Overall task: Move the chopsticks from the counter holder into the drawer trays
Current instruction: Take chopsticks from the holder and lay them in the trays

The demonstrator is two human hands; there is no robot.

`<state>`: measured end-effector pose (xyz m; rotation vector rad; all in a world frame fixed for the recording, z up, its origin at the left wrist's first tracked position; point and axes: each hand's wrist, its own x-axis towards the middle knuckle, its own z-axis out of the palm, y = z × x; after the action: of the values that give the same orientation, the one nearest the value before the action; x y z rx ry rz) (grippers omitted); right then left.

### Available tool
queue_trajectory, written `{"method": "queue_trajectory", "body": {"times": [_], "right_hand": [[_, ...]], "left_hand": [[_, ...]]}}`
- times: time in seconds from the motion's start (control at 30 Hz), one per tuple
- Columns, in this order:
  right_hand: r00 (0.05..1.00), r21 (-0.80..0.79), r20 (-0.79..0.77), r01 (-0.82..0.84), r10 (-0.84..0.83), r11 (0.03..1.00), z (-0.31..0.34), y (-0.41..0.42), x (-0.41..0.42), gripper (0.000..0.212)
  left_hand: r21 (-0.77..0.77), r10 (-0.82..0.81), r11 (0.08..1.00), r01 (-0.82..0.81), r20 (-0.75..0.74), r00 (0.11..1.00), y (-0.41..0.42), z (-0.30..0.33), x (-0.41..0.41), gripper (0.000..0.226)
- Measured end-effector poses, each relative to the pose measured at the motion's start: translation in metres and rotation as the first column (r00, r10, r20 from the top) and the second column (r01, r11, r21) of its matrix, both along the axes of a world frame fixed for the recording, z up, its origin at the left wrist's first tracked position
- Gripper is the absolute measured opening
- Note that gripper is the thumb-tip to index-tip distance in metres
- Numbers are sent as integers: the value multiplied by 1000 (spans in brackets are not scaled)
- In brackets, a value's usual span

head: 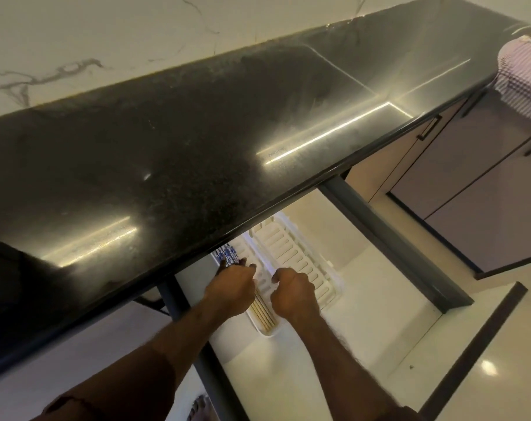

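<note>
the black stone counter [173, 153] fills the upper left and runs across above both hands, with the open drawer [388, 244] showing beneath its front edge. the left hand [231, 289] reaches into the drawer, knuckles up, fingers curled down over the far part of a narrow white tray [259, 325]. just beyond its fingertips, at the counter edge, lie chopsticks with blue-and-white patterned ends [226, 254]; the fingers appear to be closed round them, though the exact grip is hidden under the hand. between the two hands, and running back toward the person from under the left hand, a bundle of pale wooden chopsticks [262, 311] lies lengthwise in that same tray. the right hand [293, 294] sits just to the right of the wooden chopsticks, fingers curled under with the knuckles raised; whether it holds anything or only presses on the tray cannot be told. beyond and to the right of the right hand, a second white tray with a slotted bottom [291, 256] lies in the drawer, its far end tucked under the counter. further right, the dark drawer side rail [394, 238] runs diagonally, then cabinet doors [470, 183], and at the far right edge a checked cloth [522, 74] hangs over the counter.
</note>
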<state>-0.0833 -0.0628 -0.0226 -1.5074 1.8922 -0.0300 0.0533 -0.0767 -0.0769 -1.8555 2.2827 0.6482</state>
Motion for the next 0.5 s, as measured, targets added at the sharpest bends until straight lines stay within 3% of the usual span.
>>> {"method": "queue_trajectory", "body": {"times": [0.13,0.23,0.37,0.5], "right_hand": [[996,-140,86,33,-21,990,63,-4,-7,28],[987,-223,162,56,-20,973,117,-2,-4,33],[966,-428,251,54,61,902,186,6,7,26],[936,-537,322,56,143,842,238,17,42,22]], "left_hand": [[-105,185,964,-244,-391,901,15,66,3,40],[-194,168,921,-337,-584,794,17,124,7,36],[-299,146,822,-485,-713,686,23,203,26,32],[-339,96,751,-567,-793,602,36,259,63,30]]}}
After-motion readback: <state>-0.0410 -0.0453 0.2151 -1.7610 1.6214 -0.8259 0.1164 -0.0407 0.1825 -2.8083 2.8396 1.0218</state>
